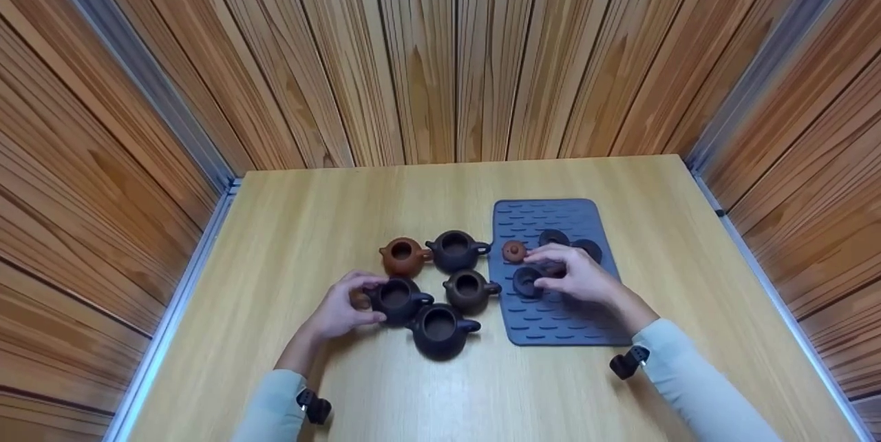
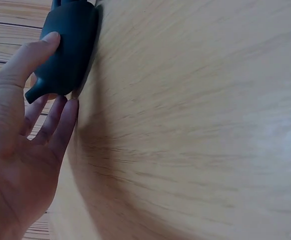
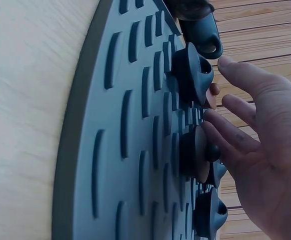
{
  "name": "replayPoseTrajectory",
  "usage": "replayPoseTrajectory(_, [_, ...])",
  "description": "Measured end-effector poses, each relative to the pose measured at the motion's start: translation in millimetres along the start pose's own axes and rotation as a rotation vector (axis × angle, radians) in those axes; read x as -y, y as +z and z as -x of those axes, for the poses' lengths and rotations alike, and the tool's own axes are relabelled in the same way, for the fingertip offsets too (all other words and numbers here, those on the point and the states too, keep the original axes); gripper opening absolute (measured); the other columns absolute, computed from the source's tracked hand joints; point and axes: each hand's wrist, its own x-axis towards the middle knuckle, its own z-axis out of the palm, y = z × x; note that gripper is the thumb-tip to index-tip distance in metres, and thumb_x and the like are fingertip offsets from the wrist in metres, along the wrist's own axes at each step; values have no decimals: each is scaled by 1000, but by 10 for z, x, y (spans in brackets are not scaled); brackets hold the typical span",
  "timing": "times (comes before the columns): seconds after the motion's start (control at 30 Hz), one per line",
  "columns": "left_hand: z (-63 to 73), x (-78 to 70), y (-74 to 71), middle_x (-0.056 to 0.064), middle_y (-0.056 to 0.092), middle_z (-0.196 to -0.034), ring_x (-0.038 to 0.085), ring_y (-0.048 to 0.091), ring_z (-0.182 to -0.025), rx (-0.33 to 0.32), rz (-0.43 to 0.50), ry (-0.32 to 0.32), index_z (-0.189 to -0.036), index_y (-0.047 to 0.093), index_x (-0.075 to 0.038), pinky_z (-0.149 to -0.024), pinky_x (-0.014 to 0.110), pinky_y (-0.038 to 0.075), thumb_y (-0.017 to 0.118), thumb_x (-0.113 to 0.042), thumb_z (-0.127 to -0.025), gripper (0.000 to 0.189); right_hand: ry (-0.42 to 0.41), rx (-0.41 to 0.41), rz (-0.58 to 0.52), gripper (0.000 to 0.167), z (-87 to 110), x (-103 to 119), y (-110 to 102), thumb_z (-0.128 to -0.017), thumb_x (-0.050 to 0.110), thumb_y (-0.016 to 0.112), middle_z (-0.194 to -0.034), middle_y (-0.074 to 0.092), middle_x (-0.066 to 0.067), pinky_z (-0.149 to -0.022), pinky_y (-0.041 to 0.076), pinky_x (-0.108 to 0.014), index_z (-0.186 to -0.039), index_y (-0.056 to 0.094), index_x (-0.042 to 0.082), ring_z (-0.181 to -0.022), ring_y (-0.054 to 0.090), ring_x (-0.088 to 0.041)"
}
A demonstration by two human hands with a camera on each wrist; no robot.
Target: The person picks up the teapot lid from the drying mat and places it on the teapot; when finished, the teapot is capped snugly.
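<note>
My left hand [image 1: 347, 306] is at the spout side of a dark, lidless teapot [image 1: 397, 299], thumb and fingers on either side of it. In the left wrist view the thumb presses the wall of the teapot [image 2: 68, 47], fingers beyond its spout. My right hand [image 1: 575, 273] hovers over a grey mat [image 1: 550, 332], fingers spread and holding nothing. Its thumb is close to a dark loop-handled lid [image 1: 527, 281]; its fingertips are near a reddish-brown lid [image 1: 514, 251]. A brown lid with a dark knob [image 3: 201, 152] lies beneath the palm, mostly hidden from the head view.
Beside the held teapot stand a reddish-brown teapot [image 1: 403, 257], a dark teapot [image 1: 455, 253], a small brown teapot [image 1: 469, 292] and a large dark teapot [image 1: 440, 333], all lidless. Two more dark lids, one at the back [image 1: 554, 237] and one at the right [image 1: 588, 249], lie on the mat.
</note>
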Motion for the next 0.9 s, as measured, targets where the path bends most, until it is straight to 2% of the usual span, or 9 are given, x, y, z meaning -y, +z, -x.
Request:
replayPoseTrajectory(0.17, [-21, -11, 3, 22, 64, -145, 32, 65, -129, 3, 22, -40, -142, 74, -7, -103, 26, 59, 96, -4, -87, 59, -13, 7, -5, 33, -44, -29, 27, -100, 18, 87, -146, 76, -14, -115, 59, -55, -133, 83, 16, -138, 69, -40])
replayPoseTrajectory(0.27, [-37, -23, 19, 23, 63, -145, 30, 65, -128, 2, 49, -63, -141, 74, -5, -99, 24, 60, 96, -2, -87, 59, -2, 14, -5, 32, -58, -34, 35, -100, 18, 87, -145, 76, -13, -115, 58, -48, -132, 83, 17, -137, 69, -39])
replayPoseTrajectory(0.4, [-53, -27, 29, 22, 63, -145, 29, 65, -128, 1, 71, -75, -141, 74, -6, -97, 22, 59, 95, -1, -87, 59, 13, 22, -3, 31, -76, -24, 35, -100, 16, 86, -143, 76, -13, -115, 57, -48, -131, 84, 16, -137, 69, -39])
replayPoseTrajectory(0.53, [-53, -10, 25, 23, 62, -145, 25, 65, -126, 9, 89, -63, -142, 73, -4, -96, 22, 58, 95, -2, -87, 59, 26, 36, -2, 26, -98, -12, 36, -100, 14, 86, -138, 78, -12, -113, 57, -49, -126, 86, 16, -134, 70, -37])
replayPoseTrajectory(0.73, [-52, 26, 14, 33, 63, -144, 17, 67, -120, 33, 147, -10, -143, 67, 6, -95, 22, 59, 93, 2, -88, 61, 14, 36, -14, 16, -121, -16, 53, -99, 12, 87, -126, 81, -9, -104, 63, -36, -115, 89, 15, -123, 73, -29])
replayPoseTrajectory(0.9, [-45, 36, 11, 34, 63, -144, 23, 67, -122, 35, 146, -3, -142, 66, 7, -96, 23, 59, 92, 3, -88, 61, 14, 26, -29, 16, -112, -24, 85, -99, 13, 87, -125, 80, -10, -99, 64, -30, -115, 89, 14, -120, 73, -27])
